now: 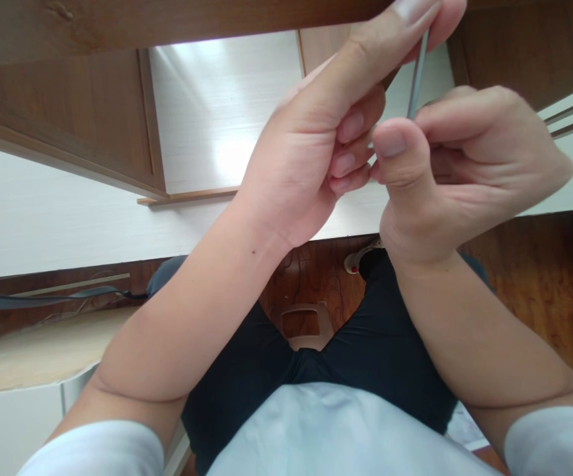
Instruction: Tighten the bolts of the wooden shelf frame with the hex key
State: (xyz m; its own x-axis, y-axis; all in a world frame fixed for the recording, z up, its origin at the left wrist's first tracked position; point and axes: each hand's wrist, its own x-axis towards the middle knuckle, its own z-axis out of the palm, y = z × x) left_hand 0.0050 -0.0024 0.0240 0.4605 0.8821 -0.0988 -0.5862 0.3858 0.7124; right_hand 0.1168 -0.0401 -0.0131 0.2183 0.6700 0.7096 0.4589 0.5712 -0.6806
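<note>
A thin grey metal rod [418, 74] runs between my two hands, slanting slightly. My left hand [310, 139] is raised under a brown wooden board, thumb and forefinger pinching the rod's upper end while the other fingers curl in. At the lower end, the thumb and bent forefinger of my right hand [464, 165] close on the same rod. Both of its ends are hidden by fingers, so its exact kind cannot be made out. The hands are close together, above a white surface [78, 211].
Overhead, the brown wooden board [167, 23] spans the top left. A brown upright panel [68, 125] stands at left, with another dark panel [529, 49] at right. Below are my legs, a stool [310, 340] and the wooden floor [524, 284]. A white cabinet [13, 430] sits lower left.
</note>
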